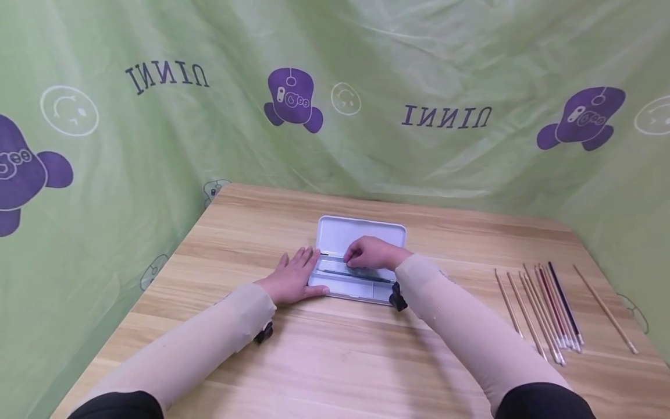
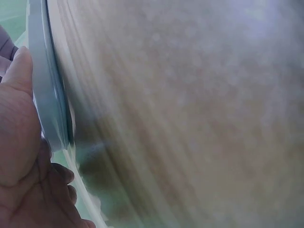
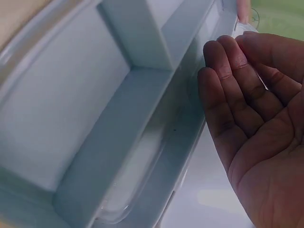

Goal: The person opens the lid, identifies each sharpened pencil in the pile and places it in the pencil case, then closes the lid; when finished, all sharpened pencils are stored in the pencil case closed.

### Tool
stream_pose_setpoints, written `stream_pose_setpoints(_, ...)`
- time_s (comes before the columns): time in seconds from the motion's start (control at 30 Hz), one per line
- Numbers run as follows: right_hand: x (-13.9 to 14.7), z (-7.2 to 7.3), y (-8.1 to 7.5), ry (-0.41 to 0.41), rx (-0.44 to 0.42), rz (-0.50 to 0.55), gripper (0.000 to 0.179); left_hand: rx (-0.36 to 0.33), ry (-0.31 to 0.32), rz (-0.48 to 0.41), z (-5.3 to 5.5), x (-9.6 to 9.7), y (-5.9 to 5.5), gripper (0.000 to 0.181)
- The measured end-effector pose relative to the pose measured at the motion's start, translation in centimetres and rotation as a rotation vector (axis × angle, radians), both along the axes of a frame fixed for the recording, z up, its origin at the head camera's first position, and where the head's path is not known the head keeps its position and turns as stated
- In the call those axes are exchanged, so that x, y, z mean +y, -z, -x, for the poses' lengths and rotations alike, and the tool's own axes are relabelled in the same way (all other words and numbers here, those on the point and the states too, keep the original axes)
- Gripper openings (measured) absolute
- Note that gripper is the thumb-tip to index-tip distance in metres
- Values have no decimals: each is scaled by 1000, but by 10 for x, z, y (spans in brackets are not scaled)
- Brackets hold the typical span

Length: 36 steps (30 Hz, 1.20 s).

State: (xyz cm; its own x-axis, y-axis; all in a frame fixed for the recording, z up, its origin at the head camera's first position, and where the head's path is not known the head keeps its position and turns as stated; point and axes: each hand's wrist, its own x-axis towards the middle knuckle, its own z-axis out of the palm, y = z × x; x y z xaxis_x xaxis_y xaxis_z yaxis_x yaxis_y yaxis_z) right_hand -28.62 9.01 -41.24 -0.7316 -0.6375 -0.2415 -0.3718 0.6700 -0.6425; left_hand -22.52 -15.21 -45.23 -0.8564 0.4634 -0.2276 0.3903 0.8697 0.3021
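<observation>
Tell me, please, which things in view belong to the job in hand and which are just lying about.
Seemingly in the job:
open case
left hand, touching the case's left side
right hand, over the case; whether it holds anything is unclear

Apparently just lying about:
group of pencils, away from both hands
lone pencil, farther right

Green cloth | left word: I, N, N, I, U, in dark purple, looks flipped | right word: the same five letters, same color, flipped too | signs on the cloth: left smiley, middle smiley and right smiley, round, in white lines, the right one cut off
</observation>
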Motion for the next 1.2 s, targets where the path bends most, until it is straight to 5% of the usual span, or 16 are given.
stream_pose_setpoints(0.37, 33, 2, -8, 153, -56, 107, 17, 3, -17, -40, 0, -9, 6, 103)
stream_pose_setpoints(0.67, 93, -3, -16, 282, -133, 234, 28, 16, -22, -37, 0, -11, 7, 102)
stream_pose_setpoints(1.2, 209, -29, -26, 435, -119, 324, 47, 11, -23, -54, 1, -12, 6, 102)
